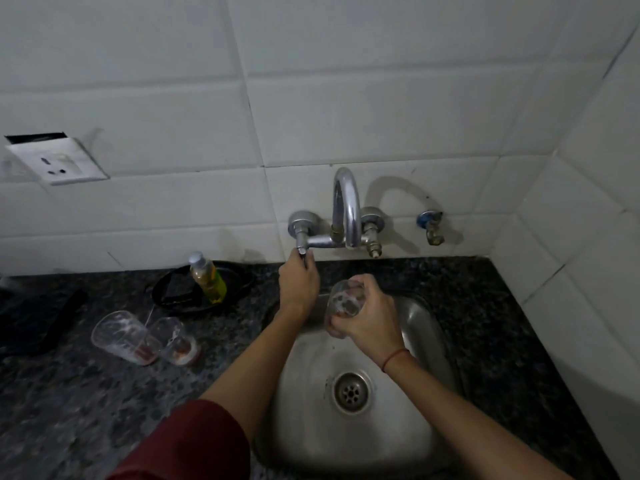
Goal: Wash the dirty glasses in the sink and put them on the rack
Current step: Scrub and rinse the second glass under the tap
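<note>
My right hand [367, 320] grips a clear dirty glass [344, 301] over the back of the steel sink [429, 327], just below the curved tap spout [348, 206]. My left hand [299, 280] reaches up and holds the left tap handle [302, 249] with its fingers curled round it. No water shows at the spout. Two more dirty glasses stand on the dark counter left of the sink: a taller one [121, 336] and a shorter one [175, 339], both with reddish dregs at the bottom.
A bottle of yellow liquid [207, 277] stands in a black oval tray [162, 292] behind the glasses. A black cloth [38, 320] lies at far left. The sink drain [351, 391] is uncovered. A wall socket [57, 161] and a small side valve [431, 225] sit on the tiles.
</note>
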